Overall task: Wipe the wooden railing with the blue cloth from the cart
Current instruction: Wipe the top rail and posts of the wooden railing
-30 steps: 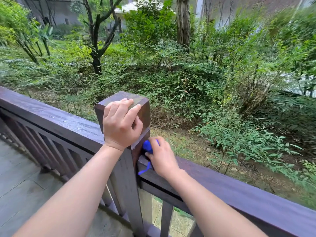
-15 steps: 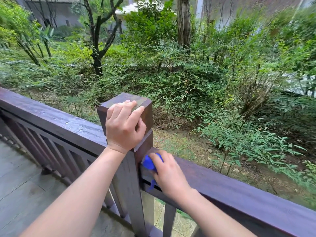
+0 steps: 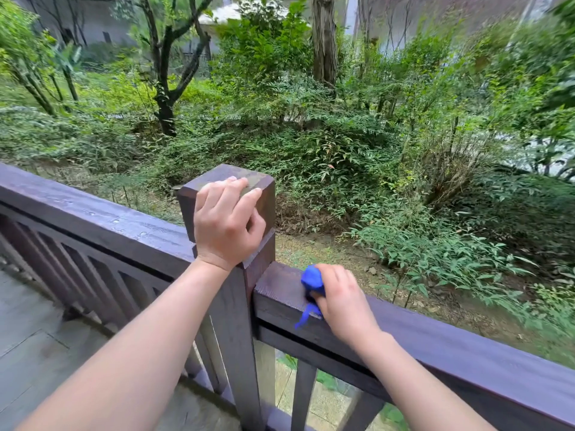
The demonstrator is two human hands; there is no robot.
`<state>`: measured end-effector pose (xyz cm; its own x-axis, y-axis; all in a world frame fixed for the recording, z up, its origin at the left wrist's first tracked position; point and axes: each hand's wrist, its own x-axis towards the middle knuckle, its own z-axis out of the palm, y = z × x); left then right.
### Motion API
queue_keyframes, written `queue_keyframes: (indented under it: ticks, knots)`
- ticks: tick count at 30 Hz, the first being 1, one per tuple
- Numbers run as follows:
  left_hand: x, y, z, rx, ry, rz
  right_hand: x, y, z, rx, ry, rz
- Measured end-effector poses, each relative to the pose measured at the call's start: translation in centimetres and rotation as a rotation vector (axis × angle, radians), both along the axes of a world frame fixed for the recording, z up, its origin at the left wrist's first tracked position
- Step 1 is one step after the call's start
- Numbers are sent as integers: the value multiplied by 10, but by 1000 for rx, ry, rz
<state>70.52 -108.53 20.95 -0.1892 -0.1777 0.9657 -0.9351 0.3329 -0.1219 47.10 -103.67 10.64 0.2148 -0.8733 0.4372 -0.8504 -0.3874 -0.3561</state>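
Head view: a person's right hand [image 3: 343, 301] presses a bunched blue cloth [image 3: 312, 281] onto the top of the wooden railing [image 3: 466, 346], just right of the post [image 3: 245, 306], fingers curled around it, a loose tail hanging over the near edge. The left hand [image 3: 227, 225] grips the post top, fingers wrapped over it. Green shrubs [image 3: 342, 157] lie beyond.

**Bare arms, nothing worn**

Two forearms enter from the lower edge, one from about 7 o'clock, the other from 5 o'clock. Both are bare to the frame edge, with no sleeve showing. The left hand [image 3: 228, 222] and right hand [image 3: 343, 298] carry no glove, ring, watch or band. Fingernails are short and unpainted.
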Motion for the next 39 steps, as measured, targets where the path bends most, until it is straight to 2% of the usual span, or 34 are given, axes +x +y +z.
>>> queue_keyframes:
  ticks: [2, 5, 8, 14, 21, 26, 32, 39]
  knots:
    - [0, 4, 1, 38, 4, 15, 5, -10, 9, 48, -32, -93]
    - [0, 13, 7, 168, 2, 35, 11, -6, 22, 61, -70, -74]
    - [3, 34, 14, 334, 12, 26, 6, 9, 39, 32, -144, -15]
    - [34, 116, -24, 470, 188, 111, 27, 42, 61, 89, -351, 204]
    - [110, 167, -67, 646, 235, 325, 99, 70, 57, 126, -378, 442]
    - [179, 174, -73, 646, 218, 385, 171, 69, 58, 115, -338, 536]
    - [278, 157, -72, 672, 155, 372, 271, 44, 62, 78, -365, 497]
    - [363, 116, -75, 760, 89, 293, 345, -5, 57, 82, -405, 283]
